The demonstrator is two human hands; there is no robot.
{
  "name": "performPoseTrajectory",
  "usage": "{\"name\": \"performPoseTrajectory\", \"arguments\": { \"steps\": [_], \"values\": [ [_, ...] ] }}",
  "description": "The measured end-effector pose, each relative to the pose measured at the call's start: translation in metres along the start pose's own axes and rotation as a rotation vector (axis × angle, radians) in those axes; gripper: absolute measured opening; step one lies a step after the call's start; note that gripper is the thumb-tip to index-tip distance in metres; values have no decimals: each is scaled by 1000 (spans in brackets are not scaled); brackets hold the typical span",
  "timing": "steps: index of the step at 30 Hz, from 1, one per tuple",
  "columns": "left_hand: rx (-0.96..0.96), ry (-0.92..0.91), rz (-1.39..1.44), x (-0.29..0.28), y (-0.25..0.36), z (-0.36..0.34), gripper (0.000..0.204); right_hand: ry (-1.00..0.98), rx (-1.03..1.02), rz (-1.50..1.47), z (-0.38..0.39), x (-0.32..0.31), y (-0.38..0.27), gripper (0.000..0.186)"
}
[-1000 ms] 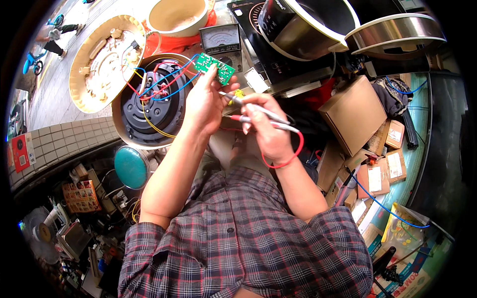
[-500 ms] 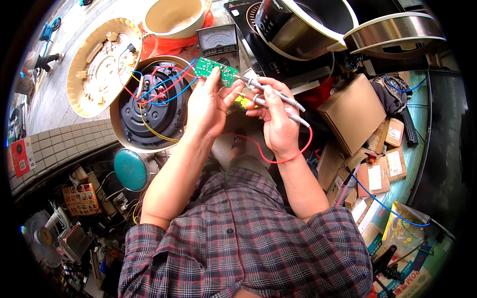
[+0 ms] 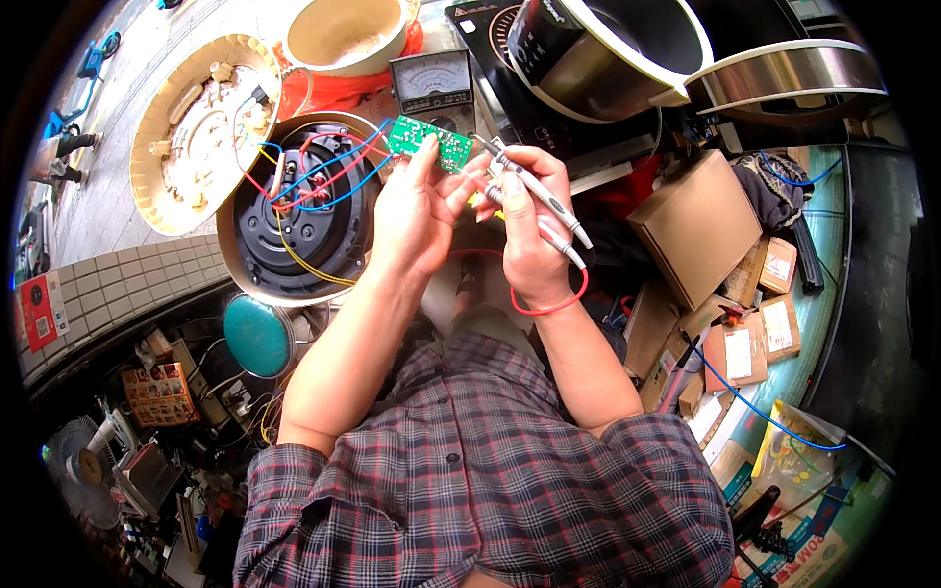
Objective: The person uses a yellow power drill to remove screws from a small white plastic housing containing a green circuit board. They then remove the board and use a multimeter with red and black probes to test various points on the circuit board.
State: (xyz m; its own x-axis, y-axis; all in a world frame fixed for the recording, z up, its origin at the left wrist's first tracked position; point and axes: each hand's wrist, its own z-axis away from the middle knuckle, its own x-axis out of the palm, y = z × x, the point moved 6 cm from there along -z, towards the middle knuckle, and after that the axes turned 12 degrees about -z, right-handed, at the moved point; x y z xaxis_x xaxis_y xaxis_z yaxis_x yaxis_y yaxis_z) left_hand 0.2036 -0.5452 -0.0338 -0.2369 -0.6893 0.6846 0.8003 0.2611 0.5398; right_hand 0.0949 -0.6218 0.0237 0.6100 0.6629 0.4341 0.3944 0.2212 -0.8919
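My left hand (image 3: 416, 214) grips a small green circuit board (image 3: 449, 150) by its lower edge, thumb on the soldered face. Blue and red wires (image 3: 338, 160) run from the board's left end to the round black underside (image 3: 257, 230) of an appliance in a pale shell. In my right hand (image 3: 535, 253) are two grey test probes (image 3: 552, 203), held together like chopsticks. Their tips point toward the board's right end; whether they touch it I cannot tell. A red lead (image 3: 586, 284) loops from one probe. Behind the board stands an analog multimeter (image 3: 432, 80) with a needle dial.
A cream ribbed cover (image 3: 147, 137) and a cream bowl (image 3: 343, 44) lie at the far left. Far right are an induction cooktop (image 3: 480, 24), a pot (image 3: 588, 73) and a metal ring (image 3: 794, 78). Cardboard boxes (image 3: 696, 225) crowd the right; a green stool (image 3: 258, 335) stands left.
My right hand has shifted slightly left and down, and the probes are steeper. The red lead's loop has drawn in closer to the wrist. My left hand still holds the board nearly in place.
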Motion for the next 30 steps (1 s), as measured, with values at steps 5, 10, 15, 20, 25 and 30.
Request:
{"name": "performPoseTrajectory", "arguments": {
  "steps": [5,10,15,20,25,30],
  "values": [
    [26,-42,31,-2,-1,-2,15,-2,-106,120,-5,1,0,17],
    [46,-10,-11,3,0,2,18,8,-169,169,-7,-3,1,15],
    [49,-12,-63,0,-1,2,24,33,-138,153,-11,-2,0,17],
    [39,-33,-37,4,1,5,23,65,-108,80,-12,6,-5,16],
    [11,-15,8,4,3,4,18,100,-95,86,-9,0,-4,17],
    [-15,-78,28,3,5,4,23,27,-176,213,-11,10,-3,19]
  ]
}}
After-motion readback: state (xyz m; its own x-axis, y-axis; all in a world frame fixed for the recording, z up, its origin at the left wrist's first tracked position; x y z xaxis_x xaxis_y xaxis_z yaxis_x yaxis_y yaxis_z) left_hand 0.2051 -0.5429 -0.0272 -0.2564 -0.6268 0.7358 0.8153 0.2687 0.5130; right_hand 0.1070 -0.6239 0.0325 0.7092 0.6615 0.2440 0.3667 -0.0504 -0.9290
